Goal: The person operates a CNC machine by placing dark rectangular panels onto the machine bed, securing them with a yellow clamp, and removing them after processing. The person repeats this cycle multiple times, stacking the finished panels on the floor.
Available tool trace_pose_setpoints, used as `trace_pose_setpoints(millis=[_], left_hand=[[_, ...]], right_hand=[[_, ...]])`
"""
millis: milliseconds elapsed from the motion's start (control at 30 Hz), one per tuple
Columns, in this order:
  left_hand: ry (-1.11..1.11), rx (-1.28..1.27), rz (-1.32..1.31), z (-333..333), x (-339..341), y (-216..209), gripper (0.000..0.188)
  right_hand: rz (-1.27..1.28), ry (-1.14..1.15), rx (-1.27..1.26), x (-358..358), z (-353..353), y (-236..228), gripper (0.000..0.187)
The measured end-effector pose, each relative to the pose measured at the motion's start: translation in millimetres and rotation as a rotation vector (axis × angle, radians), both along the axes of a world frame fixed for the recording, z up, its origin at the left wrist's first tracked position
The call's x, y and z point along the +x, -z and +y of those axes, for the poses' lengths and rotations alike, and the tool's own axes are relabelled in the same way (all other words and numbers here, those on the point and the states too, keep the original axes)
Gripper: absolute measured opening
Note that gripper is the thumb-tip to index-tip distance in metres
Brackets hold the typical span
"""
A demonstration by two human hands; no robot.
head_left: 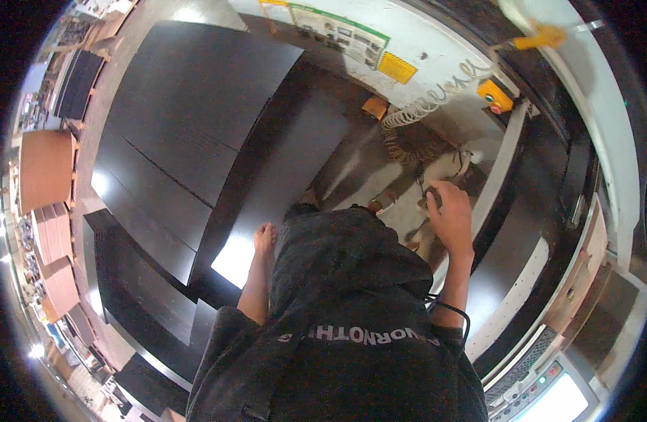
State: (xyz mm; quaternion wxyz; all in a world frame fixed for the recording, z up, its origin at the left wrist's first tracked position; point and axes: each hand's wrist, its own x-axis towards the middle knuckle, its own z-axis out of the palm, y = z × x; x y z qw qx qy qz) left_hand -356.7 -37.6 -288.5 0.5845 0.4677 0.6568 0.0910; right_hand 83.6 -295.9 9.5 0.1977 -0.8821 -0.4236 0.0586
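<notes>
Your right hand (450, 211) is out in front of you, fingers spread wide and empty, hovering over a tangle of cables and hose (436, 165) on the pale machine bed. Whether it touches them, I cannot tell. Your left hand (264, 238) hangs low at your side, fingers loose and close together, holding nothing, just above the near edge of the dark panel (281, 169) that lies flat beside you.

That panel is long, glossy and stiff, and it looks heavy; the sheen says slippery, so I'd judge the long edges the place to grip, with both hands well apart, never the face.

Further left, more dark boards (190, 112) lie stacked in wide sheets, and another pile (126, 281) sits nearer your hip. Ahead, a white coiled hose (436, 98) stretches up toward a yellow fitting (538, 36), with a yellow button box (494, 95) just beside it. On your right runs a pale rail (503, 169), and a control panel (541, 380) glows low at the corner. Brown wooden stacks (46, 169) line the far left.
</notes>
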Motion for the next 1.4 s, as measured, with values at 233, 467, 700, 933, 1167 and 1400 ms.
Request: trace_pose_setpoints(millis=[233,467,700,933,1167,1400], left_hand=[[0.184,-0.001,0.120,50,-71,42,0.044],[-0.025,-0.306,0.154,24,-183,103,0.045],[-0.913,-0.808,-0.086,-21,-198,107,0.096],[-1.543,-0.706,-0.568,-56,-223,169,0.094],[-1.437,-0.649,-0.434,-58,-243,197,0.051],[-1.256,-0.840,-0.958,-48,-242,212,0.057]], right_hand=[[0.175,-0.082,-0.142,-48,65,14,0.027],[0.282,-0.199,-0.257,-66,136,60,0.029],[0.650,-0.082,-0.397,-61,207,227,0.042],[0.958,0.598,-0.001,-91,236,454,0.080],[1.397,0.956,0.048,-101,264,484,0.036],[1.536,0.700,0.265,-89,289,452,0.028]])
